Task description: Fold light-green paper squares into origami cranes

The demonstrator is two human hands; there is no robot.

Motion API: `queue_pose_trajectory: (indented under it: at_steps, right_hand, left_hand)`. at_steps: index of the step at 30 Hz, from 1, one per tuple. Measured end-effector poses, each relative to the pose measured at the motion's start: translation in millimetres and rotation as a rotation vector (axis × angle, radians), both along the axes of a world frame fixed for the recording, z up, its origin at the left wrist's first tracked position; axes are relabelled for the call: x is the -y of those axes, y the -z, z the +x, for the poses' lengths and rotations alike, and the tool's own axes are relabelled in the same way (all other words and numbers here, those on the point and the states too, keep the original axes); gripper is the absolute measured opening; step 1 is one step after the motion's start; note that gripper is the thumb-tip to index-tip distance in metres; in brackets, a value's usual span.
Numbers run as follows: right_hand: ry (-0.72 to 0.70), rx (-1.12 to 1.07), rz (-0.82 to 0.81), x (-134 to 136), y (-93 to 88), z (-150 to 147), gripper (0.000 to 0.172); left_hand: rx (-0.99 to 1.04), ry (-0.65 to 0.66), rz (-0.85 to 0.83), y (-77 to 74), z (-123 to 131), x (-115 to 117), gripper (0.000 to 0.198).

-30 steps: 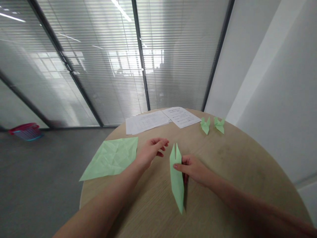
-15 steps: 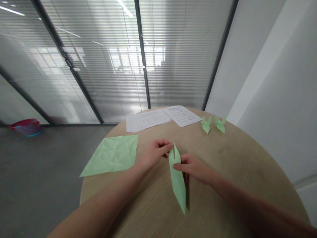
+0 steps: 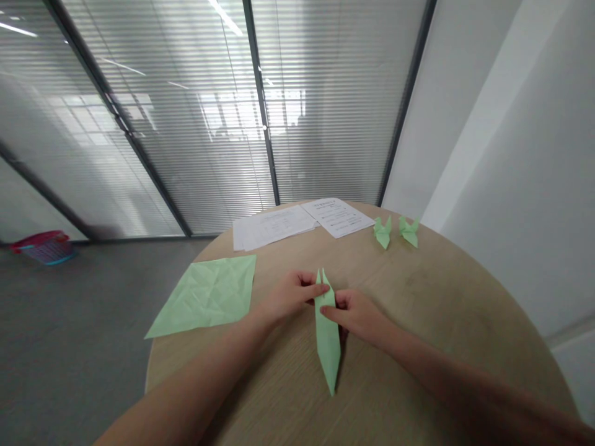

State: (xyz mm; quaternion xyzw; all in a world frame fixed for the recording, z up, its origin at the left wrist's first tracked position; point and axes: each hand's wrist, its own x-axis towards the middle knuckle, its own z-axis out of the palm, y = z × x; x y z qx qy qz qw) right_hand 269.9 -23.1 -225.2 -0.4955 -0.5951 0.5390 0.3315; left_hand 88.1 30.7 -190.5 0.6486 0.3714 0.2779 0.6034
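Note:
A long, narrow folded piece of green paper (image 3: 328,347) lies on the round wooden table (image 3: 432,310), its split tip pointing away from me. My left hand (image 3: 290,296) pinches the left side of that tip with closed fingers. My right hand (image 3: 356,313) presses and grips the paper's right side near the middle, fingers closed on it. The near pointed end of the paper lies free on the table.
A creased green square sheet (image 3: 204,297) lies at the table's left edge. White printed sheets (image 3: 274,226) and another printed sheet (image 3: 337,217) lie at the far edge. Two small folded green figures (image 3: 395,230) stand at the far right. A red basket (image 3: 41,246) sits on the floor at left.
My left hand has come in from open beside the paper and closed on its split tip. The paper's two tips have drawn together. My right hand has stayed on the paper.

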Motion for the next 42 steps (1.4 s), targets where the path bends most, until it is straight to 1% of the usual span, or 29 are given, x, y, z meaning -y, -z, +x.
queue_pose_trajectory:
  at_steps: [5, 10, 14, 18, 22, 24, 26, 28, 32, 34, 36, 39, 42]
  right_hand:
    - [0.007, -0.023, 0.126, -1.7, 3.9, 0.0, 0.028]
    - [-0.002, -0.021, 0.148, -2.9, 7.6, 0.1, 0.026]
    - [0.001, 0.021, 0.134, -1.6, 5.9, 0.2, 0.028]
    - [-0.003, 0.033, 0.123, 0.2, 2.9, 0.5, 0.027]
    - [-0.066, 0.043, 0.135, 1.0, 2.3, 0.9, 0.027]
    - [-0.055, 0.026, 0.118, 0.6, 2.6, 0.8, 0.025]
    - [-0.024, -0.007, 0.090, -0.1, 2.8, 0.7, 0.023]
    - [-0.017, -0.040, 0.071, -0.9, 2.9, 0.8, 0.023]
    - [-0.024, -0.080, 0.066, -2.1, 2.9, 2.1, 0.025]
    - [-0.030, -0.069, 0.066, -2.4, 3.1, 2.9, 0.026]
    - [-0.049, -0.057, 0.061, -2.3, 3.4, 3.4, 0.027]
    - [-0.068, -0.068, 0.053, -2.0, 4.0, 3.3, 0.028]
    - [0.010, -0.130, 0.026, -2.6, 4.6, 3.1, 0.033]
  left_hand:
    - [0.084, -0.020, -0.005, -4.0, -1.3, 0.8, 0.032]
    - [0.135, -0.043, 0.016, -3.9, 2.2, 4.7, 0.029]
    - [0.184, -0.145, 0.008, -5.1, 6.4, 8.7, 0.027]
    - [0.200, -0.235, -0.001, -10.2, 6.7, 9.5, 0.029]
    - [0.277, -0.381, 0.010, -19.4, -0.8, 3.6, 0.029]
    - [0.327, -0.463, 0.026, -23.1, -5.0, -0.2, 0.029]
    - [0.319, -0.492, 0.044, -24.0, -7.1, -2.6, 0.030]
    - [0.266, -0.442, 0.051, -22.0, -6.4, -2.8, 0.031]
    - [0.153, -0.207, 0.011, -13.9, -1.0, 0.4, 0.030]
    - [0.137, -0.164, 0.010, -11.0, 1.1, 1.7, 0.029]
    - [0.148, -0.211, 0.025, -10.6, 1.6, 1.6, 0.028]
    - [0.218, -0.376, 0.047, -14.7, -0.5, -1.0, 0.028]
    - [0.291, -0.542, 0.086, -19.5, -3.7, -3.8, 0.031]
